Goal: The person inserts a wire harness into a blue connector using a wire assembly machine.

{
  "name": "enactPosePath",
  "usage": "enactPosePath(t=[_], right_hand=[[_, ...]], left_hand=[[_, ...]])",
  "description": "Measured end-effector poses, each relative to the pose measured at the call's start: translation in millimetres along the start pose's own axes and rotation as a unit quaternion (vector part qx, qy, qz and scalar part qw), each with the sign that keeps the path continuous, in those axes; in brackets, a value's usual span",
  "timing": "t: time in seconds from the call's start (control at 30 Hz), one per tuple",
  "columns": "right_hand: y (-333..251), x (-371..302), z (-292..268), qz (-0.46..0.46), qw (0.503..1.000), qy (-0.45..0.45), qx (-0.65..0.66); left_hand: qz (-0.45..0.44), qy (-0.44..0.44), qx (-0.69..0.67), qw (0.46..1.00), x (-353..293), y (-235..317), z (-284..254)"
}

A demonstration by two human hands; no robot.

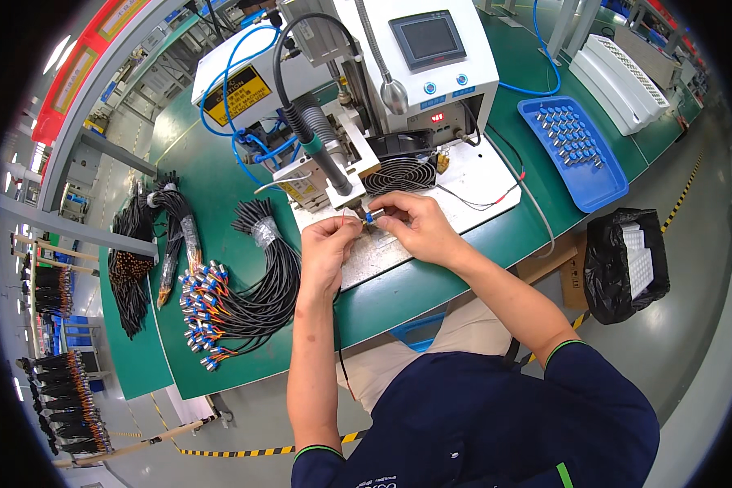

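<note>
My left hand (327, 244) pinches the end of a thin black cable (339, 325) that runs down past my forearm. My right hand (415, 224) holds a small blue and silver connector (369, 217) at its fingertips. Both hands meet just under the tip of a black and green tool (325, 159) on the white machine (398, 57), over a pale metal plate (374, 260). The cable end and the connector touch between my fingers. A bundle of black cables with blue and silver connectors (236, 301) lies to the left on the green table (220, 171).
More black cable bundles (150, 244) lie at the table's left end. A blue tray of connectors (573, 146) sits to the right, with white trays (622, 77) behind it. A black bag (626, 260) stands on the floor at right. A round fan grille (398, 173) sits behind my hands.
</note>
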State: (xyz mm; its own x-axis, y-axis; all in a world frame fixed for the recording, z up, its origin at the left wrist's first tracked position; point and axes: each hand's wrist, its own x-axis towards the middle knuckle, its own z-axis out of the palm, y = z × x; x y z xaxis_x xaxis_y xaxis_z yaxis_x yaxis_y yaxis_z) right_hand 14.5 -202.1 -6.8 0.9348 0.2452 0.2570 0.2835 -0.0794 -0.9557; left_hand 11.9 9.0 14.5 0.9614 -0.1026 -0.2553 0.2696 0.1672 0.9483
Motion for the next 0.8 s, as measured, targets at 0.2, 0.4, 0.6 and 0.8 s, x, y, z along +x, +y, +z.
enactPosePath(t=[0.2,0.4,0.6,0.8], right_hand=[[0.2,-0.2,0.0,-0.002,1.0,0.001,-0.001],[-0.2,-0.1,-0.3,-0.002,1.0,-0.001,0.002],[-0.5,-0.3,0.3,-0.001,1.0,0.001,-0.006],[0.2,-0.4,0.8,-0.001,1.0,0.003,0.006]], left_hand=[[-0.001,0.001,-0.002,1.0,-0.1,-0.3,0.2],[0.001,0.003,-0.003,1.0,-0.1,-0.8,0.4],[0.002,0.005,-0.001,1.0,0.5,-1.7,0.3],[0.0,0.013,0.011,1.0,0.0,-0.7,1.9]])
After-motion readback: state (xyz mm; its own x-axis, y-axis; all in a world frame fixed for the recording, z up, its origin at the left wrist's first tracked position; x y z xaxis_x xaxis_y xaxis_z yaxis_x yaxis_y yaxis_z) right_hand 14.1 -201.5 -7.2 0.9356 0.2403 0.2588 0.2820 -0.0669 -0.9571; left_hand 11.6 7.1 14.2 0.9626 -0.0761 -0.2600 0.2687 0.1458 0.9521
